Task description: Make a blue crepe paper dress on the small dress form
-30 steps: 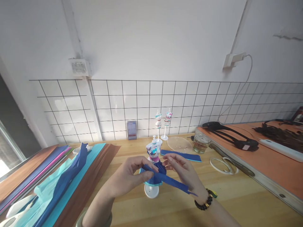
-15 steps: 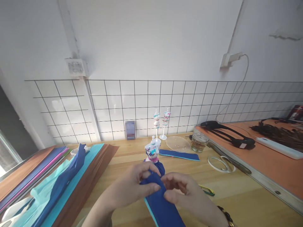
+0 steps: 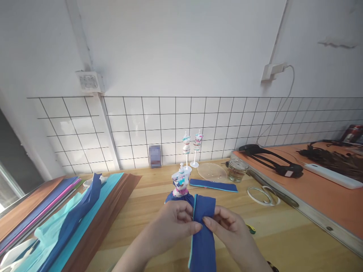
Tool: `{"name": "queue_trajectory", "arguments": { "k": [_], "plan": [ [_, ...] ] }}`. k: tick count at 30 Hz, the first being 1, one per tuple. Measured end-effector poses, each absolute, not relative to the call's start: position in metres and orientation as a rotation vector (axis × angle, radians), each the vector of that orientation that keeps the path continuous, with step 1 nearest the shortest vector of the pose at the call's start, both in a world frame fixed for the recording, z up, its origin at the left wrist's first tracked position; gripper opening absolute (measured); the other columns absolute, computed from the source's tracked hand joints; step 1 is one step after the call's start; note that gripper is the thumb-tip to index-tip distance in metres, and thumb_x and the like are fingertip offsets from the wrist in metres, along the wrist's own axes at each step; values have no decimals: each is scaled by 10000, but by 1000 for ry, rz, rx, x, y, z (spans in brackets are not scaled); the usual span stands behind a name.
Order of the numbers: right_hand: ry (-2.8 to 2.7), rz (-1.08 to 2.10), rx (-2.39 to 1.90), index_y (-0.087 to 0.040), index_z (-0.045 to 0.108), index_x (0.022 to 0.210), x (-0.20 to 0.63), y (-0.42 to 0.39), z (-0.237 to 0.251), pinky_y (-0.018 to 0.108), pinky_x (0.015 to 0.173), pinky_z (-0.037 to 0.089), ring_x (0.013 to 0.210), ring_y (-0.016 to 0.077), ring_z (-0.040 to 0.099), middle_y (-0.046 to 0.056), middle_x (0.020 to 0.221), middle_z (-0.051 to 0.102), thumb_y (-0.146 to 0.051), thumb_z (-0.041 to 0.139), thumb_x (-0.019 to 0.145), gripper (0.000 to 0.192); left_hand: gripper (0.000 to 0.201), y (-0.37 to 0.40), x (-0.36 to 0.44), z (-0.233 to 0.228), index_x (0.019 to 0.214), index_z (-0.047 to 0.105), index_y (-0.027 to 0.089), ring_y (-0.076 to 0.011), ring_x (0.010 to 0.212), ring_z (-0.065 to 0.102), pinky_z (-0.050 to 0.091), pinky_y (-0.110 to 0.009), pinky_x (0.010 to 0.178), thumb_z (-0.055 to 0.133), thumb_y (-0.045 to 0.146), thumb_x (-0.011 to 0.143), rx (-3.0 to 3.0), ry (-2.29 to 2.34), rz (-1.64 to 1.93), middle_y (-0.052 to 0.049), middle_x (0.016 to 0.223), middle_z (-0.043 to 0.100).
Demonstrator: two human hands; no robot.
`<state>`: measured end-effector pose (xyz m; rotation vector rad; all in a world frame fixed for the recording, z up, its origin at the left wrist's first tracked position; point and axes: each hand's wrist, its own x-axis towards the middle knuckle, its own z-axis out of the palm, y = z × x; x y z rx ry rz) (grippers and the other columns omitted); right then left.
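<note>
While both hands pinch the blue paper strip (image 3: 202, 226), it now hangs upright in front of the small mannequin (image 3: 180, 184), its top edge level with the skirt already on the figure and its lower end running out of the bottom of the view. A second ago the same strip lay slanted across the mannequin's base, stretched out to the right; half a second ago it was being turned under the fingers. So the strip has been swung from a slanted lie to a straight vertical one, with a thin turquoise edge showing down its left side.

The left hand (image 3: 172, 223) has thumb and forefinger closed on the strip's left edge. The right hand (image 3: 227, 230) has its fingers closed on the right edge, thumb on the front face. Neither hand touches the mannequin itself, which stands just behind the strip on the wooden surface (image 3: 283, 234).

A second blue strip (image 3: 213, 185) lies flat beyond, near a glass jar (image 3: 236, 170) and a clear round plate (image 3: 212, 172). Sheets of coloured paper (image 3: 70, 219) are stacked to the left, well apart from the hands.
</note>
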<state>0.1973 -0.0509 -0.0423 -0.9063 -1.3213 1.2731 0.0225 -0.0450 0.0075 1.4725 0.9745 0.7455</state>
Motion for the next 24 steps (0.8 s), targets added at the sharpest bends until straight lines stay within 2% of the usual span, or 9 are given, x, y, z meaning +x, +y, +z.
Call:
{"name": "queue_trajectory", "arguments": {
  "k": [2,7,9,14,19,21,24],
  "plan": [
    [-1356,1253,-935,-201,702,774,200,-51,-44,321,676,495,709,213,605,44,735,689,-422,705,708,230,175,-46,22,7,674,567,160,-89,543,455,333,-228,545,707,263,651,1468,960,766,57,577,507],
    [-1387,1226,-966,-198,694,745,205,-51,-43,294,625,489,628,180,576,19,663,661,-419,727,682,232,256,-45,20,5,755,581,161,-89,543,446,353,-229,545,762,258,603,1433,920,783,71,584,488],
    [-1384,1265,-932,-204,693,768,205,-53,-44,306,660,497,664,188,590,26,709,673,-405,734,681,223,287,-45,19,5,771,588,157,-97,566,458,361,-233,555,777,274,590,1412,874,781,57,608,510],
    [-1299,1309,-908,-220,689,848,206,-58,-48,349,710,521,725,219,630,39,778,692,-407,776,626,303,217,-45,17,12,681,576,148,-79,515,392,294,-212,500,729,297,639,1470,937,768,63,551,471],
    [-1361,1240,-951,-252,645,1046,211,-57,-43,361,788,524,951,263,619,84,1010,681,-355,808,588,497,220,-48,16,9,690,576,158,-96,521,434,307,-216,488,654,363,711,1576,1069,677,50,569,490],
    [-1393,1189,-927,-256,655,1025,210,-56,-37,343,774,520,922,249,622,70,939,689,-358,782,624,433,193,-50,16,5,690,590,161,-97,535,438,302,-212,488,640,345,723,1641,1093,633,54,574,491],
    [-1520,1093,-988,-234,704,796,205,-55,-28,297,676,501,731,203,613,39,747,680,-381,713,698,176,171,-52,15,2,735,626,167,-98,555,447,306,-208,493,629,337,732,1681,1090,593,59,588,494]
  ]
}}
